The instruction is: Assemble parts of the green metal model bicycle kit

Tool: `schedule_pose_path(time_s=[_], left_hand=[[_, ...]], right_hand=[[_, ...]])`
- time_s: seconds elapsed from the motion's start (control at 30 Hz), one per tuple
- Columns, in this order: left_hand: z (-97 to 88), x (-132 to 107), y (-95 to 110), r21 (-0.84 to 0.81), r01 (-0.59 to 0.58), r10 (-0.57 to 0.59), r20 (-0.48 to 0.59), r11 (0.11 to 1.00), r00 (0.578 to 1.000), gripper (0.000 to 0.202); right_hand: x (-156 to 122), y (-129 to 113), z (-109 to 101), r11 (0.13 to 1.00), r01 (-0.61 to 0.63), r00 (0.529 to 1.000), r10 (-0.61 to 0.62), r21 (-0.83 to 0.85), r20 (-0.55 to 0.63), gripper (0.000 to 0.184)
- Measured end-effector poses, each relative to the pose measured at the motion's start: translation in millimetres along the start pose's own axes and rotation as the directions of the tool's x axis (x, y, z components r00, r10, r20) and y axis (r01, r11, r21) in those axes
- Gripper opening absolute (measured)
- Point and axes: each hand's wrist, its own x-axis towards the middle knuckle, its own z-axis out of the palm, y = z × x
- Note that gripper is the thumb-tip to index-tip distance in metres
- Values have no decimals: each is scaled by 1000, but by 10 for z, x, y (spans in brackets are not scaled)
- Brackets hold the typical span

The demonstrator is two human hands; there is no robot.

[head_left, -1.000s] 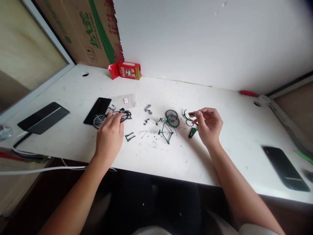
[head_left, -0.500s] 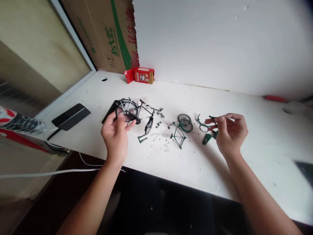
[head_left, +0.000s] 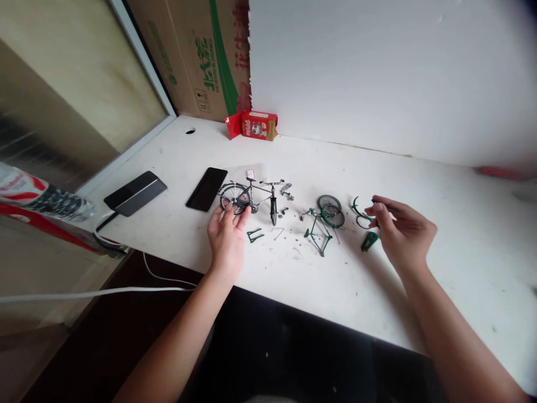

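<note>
My left hand (head_left: 226,238) is closed, its fingertips pinching the rear wheel area of a black model bicycle (head_left: 262,197). The bicycle stands upright, its front wheel turned toward me. My right hand (head_left: 405,232) is raised over the right part of the table, thumb and fingers pinched on a small thin dark part (head_left: 374,201), mostly hidden by the fingers. Just left of that hand lie a curved green mudguard (head_left: 356,208) and a green chain cover (head_left: 369,241). Between my hands are a green model bicycle frame (head_left: 321,239) and two small wheels (head_left: 331,210).
A green bracket (head_left: 254,235) and several tiny parts lie on the white table (head_left: 293,302). A black phone (head_left: 207,189) and a dark flat device (head_left: 135,193) are at left, near a bottle (head_left: 50,196). A red box (head_left: 259,125) stands at the back before a large carton (head_left: 197,61).
My left hand has turned the black bicycle more upright and moved it right, off the phone, which now shows. The right hand's fingers have closed further over the dark part. The view has shifted slightly.
</note>
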Motion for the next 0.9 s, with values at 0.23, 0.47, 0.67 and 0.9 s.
schedule_pose_path(time_s=[0.23,0.47,0.67,0.9], left_hand=[[-172,64,-6,157,66,-69,9,985,998,38],[-375,128,88,477,44,-103,98,878,990,44],[-571,231,117,869,-205,58,201,449,978,34],[-391,24,341,899,-427,370,367,94,854,74]], right_hand=[[7,47,13,1000,3,998,-3,2,67,28],[-8,6,15,1000,3,995,-4,12,96,25],[-9,-14,8,1000,-3,991,3,3,137,25],[-23,21,-18,1000,-22,990,19,19,139,27]])
